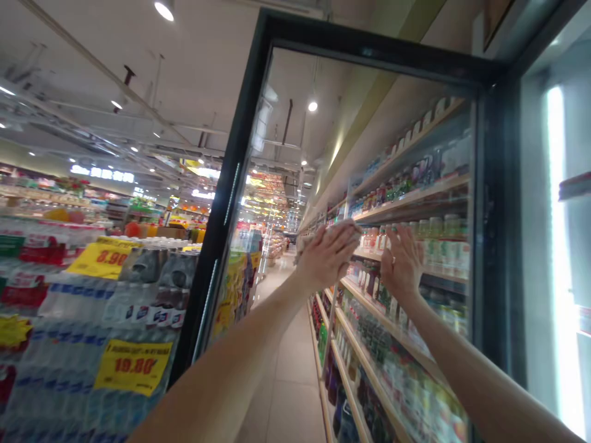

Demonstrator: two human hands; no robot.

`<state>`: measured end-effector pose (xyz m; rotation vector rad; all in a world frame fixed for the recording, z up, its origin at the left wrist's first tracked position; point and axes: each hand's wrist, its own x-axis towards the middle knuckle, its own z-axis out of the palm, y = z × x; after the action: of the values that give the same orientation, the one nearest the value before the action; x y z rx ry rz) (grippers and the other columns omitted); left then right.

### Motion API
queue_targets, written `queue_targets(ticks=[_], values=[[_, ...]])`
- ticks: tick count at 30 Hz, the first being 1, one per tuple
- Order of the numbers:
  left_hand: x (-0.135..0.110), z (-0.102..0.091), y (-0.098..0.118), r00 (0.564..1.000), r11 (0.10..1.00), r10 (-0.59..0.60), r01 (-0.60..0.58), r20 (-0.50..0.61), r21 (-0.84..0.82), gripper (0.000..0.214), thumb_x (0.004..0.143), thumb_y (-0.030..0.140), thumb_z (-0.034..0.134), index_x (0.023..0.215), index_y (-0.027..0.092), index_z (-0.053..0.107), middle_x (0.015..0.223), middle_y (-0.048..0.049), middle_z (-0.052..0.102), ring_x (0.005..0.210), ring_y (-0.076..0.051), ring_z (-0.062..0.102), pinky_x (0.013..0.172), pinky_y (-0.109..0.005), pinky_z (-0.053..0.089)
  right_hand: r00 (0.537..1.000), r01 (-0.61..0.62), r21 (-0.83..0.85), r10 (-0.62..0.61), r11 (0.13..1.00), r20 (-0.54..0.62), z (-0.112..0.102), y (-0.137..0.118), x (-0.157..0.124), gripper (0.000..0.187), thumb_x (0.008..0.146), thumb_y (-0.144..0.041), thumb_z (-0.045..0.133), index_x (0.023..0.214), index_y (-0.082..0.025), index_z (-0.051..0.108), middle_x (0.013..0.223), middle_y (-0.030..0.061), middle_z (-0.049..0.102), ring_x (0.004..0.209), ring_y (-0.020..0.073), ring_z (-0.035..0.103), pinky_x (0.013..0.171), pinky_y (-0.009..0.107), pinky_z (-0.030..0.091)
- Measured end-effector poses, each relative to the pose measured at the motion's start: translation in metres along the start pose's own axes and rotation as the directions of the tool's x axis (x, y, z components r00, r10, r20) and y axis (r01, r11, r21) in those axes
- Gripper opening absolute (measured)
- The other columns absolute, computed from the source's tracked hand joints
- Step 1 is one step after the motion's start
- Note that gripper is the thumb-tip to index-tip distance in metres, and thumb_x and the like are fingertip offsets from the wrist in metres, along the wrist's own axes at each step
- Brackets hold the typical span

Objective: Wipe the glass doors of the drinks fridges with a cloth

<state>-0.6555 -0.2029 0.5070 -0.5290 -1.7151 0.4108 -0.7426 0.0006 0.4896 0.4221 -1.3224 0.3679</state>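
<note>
A tall glass door [286,154] in a black frame [231,184] stands swung open in front of me. My left hand [330,253] lies flat on the glass and presses a pale cloth [308,239] against it at about head height. My right hand [401,263], with a ring on one finger, rests just right of it with its fingers spread on the glass and nothing in it. Both forearms reach up from the bottom of the view.
Shrink-wrapped water bottle packs [92,295] with yellow price tags [133,365] are stacked on the left. Through the glass I see a tiled aisle [286,369] and long shelves of drinks [392,344]. The lit cooler interior [556,246] is at the far right.
</note>
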Motion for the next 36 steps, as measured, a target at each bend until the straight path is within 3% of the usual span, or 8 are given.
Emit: queue_targets(ticks=[2,6,11,14,18,25,31,36], values=[[-0.001,-0.007,-0.022,0.959,0.962,-0.268,0.271,-0.09,0.023,0.049,0.089,0.034,0.037,0.137,0.023,0.038,0.149,-0.0046,0.03,0.14,-0.023,0.022,0.112,-0.05,0.021,1.0,0.003,0.002,-0.003,1.0,-0.002,0.0,0.0,0.0,0.043,0.086,-0.026,0.038,0.125,-0.02,0.054,0.136,0.0113,0.05,0.131,0.0246,0.04,0.106,0.047,0.03],[-0.001,-0.014,-0.039,0.742,0.764,-0.629,0.645,-0.232,-0.007,0.054,0.087,0.032,0.041,0.138,0.014,0.037,0.15,-0.0136,0.025,0.14,-0.03,0.017,0.111,-0.054,0.02,1.0,-0.022,0.001,0.022,1.0,-0.001,-0.001,-0.001,0.001,0.043,0.085,-0.026,0.039,0.124,-0.02,0.055,0.136,0.0111,0.05,0.131,0.0253,0.04,0.106,0.049,0.029],[-0.024,0.002,0.01,0.988,0.99,-0.133,0.136,-0.075,0.032,0.049,0.089,0.036,0.037,0.136,0.023,0.039,0.149,-0.0033,0.03,0.14,-0.022,0.021,0.113,-0.046,0.022,1.0,0.0,0.019,0.0,1.0,0.001,-0.002,0.001,0.001,0.043,0.085,-0.027,0.039,0.124,-0.02,0.055,0.137,0.0118,0.049,0.131,0.0258,0.04,0.106,0.048,0.031],[-0.045,-0.003,-0.01,0.96,0.965,-0.25,0.257,-0.124,0.05,0.049,0.089,0.036,0.036,0.137,0.023,0.037,0.148,-0.0045,0.032,0.139,-0.023,0.023,0.113,-0.046,0.02,1.0,0.001,0.018,-0.001,1.0,0.012,-0.002,0.003,0.0,0.043,0.085,-0.027,0.039,0.124,-0.021,0.054,0.137,0.0107,0.049,0.131,0.0255,0.04,0.106,0.049,0.03],[-0.071,-0.015,-0.042,0.753,0.774,-0.609,0.633,-0.249,0.024,0.055,0.087,0.034,0.038,0.138,0.014,0.036,0.149,-0.0143,0.027,0.14,-0.03,0.018,0.112,-0.052,0.019,1.0,-0.005,0.004,0.005,1.0,-0.003,-0.001,0.002,0.001,0.043,0.084,-0.026,0.039,0.122,-0.018,0.056,0.136,0.0115,0.049,0.131,0.0257,0.041,0.106,0.049,0.031],[-0.121,0.004,0.021,0.987,0.985,-0.147,0.152,-0.067,0.087,0.055,0.087,0.037,0.041,0.14,0.024,0.033,0.146,-0.0027,0.036,0.14,-0.02,0.021,0.116,-0.041,0.014,1.0,0.018,-0.001,-0.018,1.0,-0.002,0.0,0.005,-0.001,0.043,0.085,-0.03,0.038,0.12,-0.017,0.057,0.135,0.0119,0.05,0.13,0.0263,0.041,0.106,0.047,0.031],[-0.14,0.0,-0.001,0.778,0.79,-0.577,0.609,-0.248,0.075,0.059,0.087,0.031,0.039,0.143,0.017,0.026,0.148,-0.0139,0.03,0.14,-0.027,0.018,0.111,-0.05,0.021,1.0,-0.009,0.006,0.009,1.0,0.001,-0.001,0.001,0.0,0.043,0.084,-0.027,0.037,0.121,-0.015,0.057,0.135,0.0127,0.05,0.13,0.0275,0.04,0.106,0.051,0.031],[-0.149,0.01,0.046,0.995,0.994,-0.068,0.074,-0.072,0.082,0.053,0.086,0.039,0.041,0.137,0.024,0.04,0.146,-0.0004,0.035,0.141,-0.018,0.016,0.117,-0.039,0.01,1.0,-0.005,0.024,0.005,1.0,0.005,-0.002,0.002,0.0,0.044,0.084,-0.028,0.038,0.122,-0.016,0.057,0.136,0.0121,0.049,0.13,0.0275,0.04,0.106,0.051,0.031]])
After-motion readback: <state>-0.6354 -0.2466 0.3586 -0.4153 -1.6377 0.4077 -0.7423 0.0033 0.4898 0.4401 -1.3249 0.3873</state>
